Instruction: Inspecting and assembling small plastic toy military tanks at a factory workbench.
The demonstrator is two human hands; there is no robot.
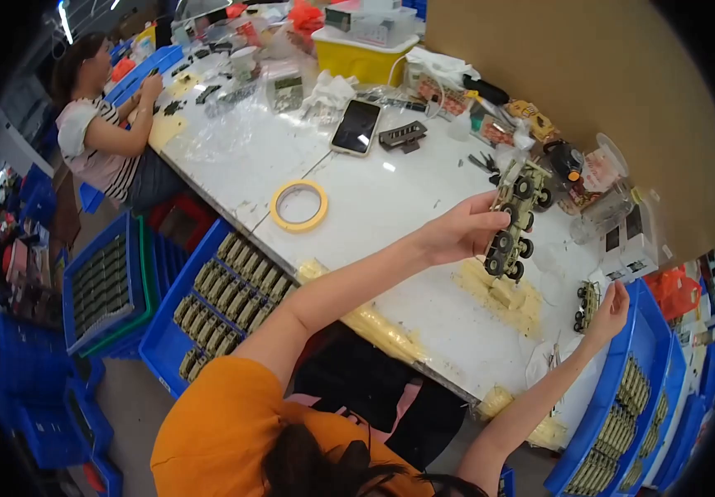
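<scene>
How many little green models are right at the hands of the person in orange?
2. The first green model is held in the left hand; the second green model is right by the right hand. Small ones could be hidden behind either hand.

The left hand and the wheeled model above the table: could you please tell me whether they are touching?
Touching. The head view shows the left hand gripping the wheeled model, its thumb lying against the model's side.

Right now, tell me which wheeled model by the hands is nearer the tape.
The model in the left hand; the other model, farther from the tape, is beside the right hand.
</scene>
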